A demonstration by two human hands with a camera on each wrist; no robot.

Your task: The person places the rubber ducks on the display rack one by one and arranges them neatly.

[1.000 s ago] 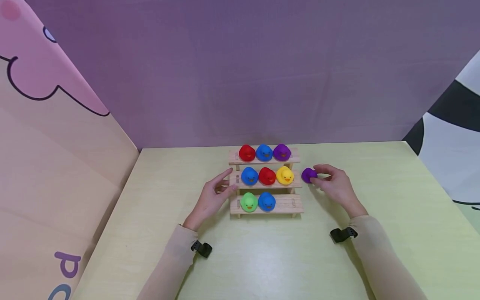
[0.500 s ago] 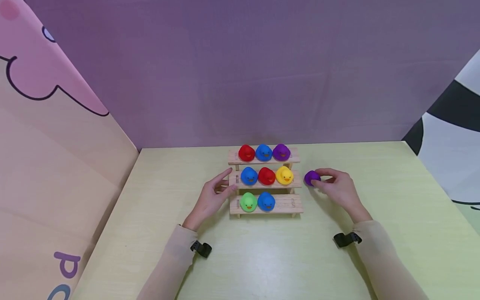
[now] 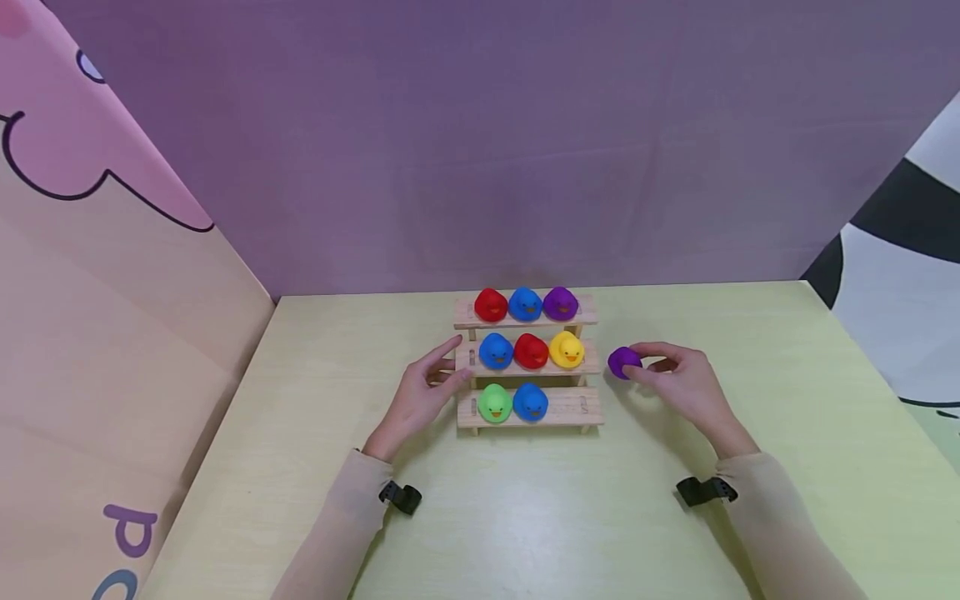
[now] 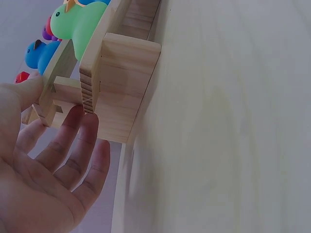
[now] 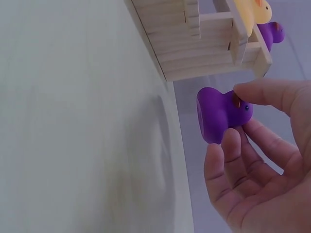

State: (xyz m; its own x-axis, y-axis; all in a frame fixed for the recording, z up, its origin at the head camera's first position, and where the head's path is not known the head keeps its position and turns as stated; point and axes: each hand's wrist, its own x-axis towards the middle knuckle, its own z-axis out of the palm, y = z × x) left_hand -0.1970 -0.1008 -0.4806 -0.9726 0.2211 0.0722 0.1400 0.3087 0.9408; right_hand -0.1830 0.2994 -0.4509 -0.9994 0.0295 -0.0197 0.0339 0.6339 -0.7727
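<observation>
A wooden three-step rack [image 3: 585, 406] bears rubber ducks. Its top step has a red duck [image 3: 491, 305], a blue duck [image 3: 525, 304] and a purple duck [image 3: 560, 304]. Blue [image 3: 496, 352], red [image 3: 531, 352] and yellow [image 3: 566, 350] ducks line the middle step. A green duck [image 3: 495, 403] and a blue duck [image 3: 530, 402] occupy the lowest step's left part. My left hand [image 3: 420, 396] holds the middle step's left end between thumb and index finger. Right of the rack, my right hand [image 3: 682, 383] pinches another purple duck [image 5: 216, 114] above the table.
The pale table [image 3: 555, 525] ends at a purple backdrop [image 3: 480, 150]. A printed panel [image 3: 112, 292] borders the left side, and a black-and-white one [image 3: 900, 250] stands at the right. Black wrist cameras [image 3: 401, 497] sit on both sleeves.
My right hand has drawn slightly right and toward me with the purple duck, away from the rack. My left hand keeps its place at the rack's left end.
</observation>
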